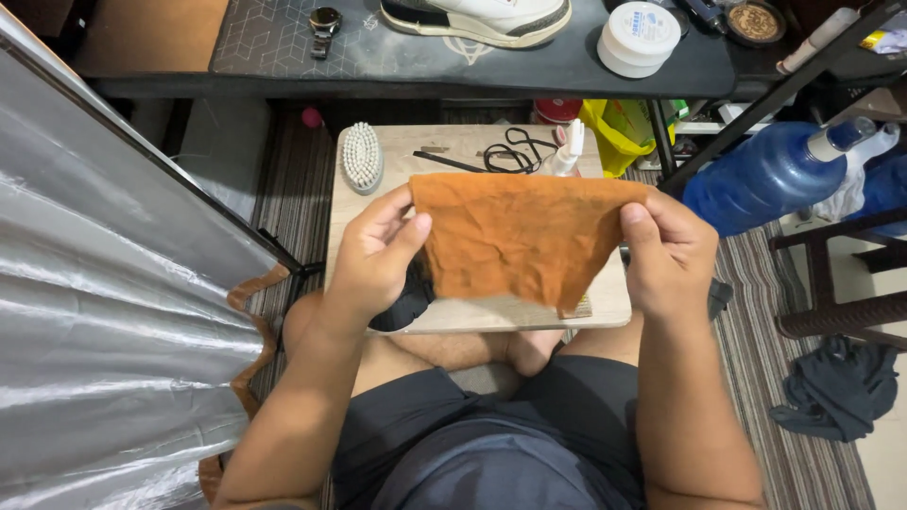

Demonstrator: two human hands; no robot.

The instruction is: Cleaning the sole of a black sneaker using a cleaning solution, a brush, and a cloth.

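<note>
- A striped rug (pixel 803 378) is covering the floor.
- A silver reflector sheet (pixel 104 283) is hanging at the left.
- A dark bench (pixel 567 61) is running along the top.
- A dark wooden chair (pixel 841 283) is standing at the right.

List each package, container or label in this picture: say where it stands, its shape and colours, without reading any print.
Round white tub: on dark desk, blue-printed lid label.
White spray bottle: on wooden board, behind orange cloth.
Yellow bag: under desk, crumpled.
Blue water jug: right, on its side.

On the small tabletop (pixel 378 203), a brush (pixel 361 157) lies at its far left corner, a cord (pixel 510 151) and a bottle (pixel 570 151) at its far right; beyond it, a shoe (pixel 477 19).
</note>
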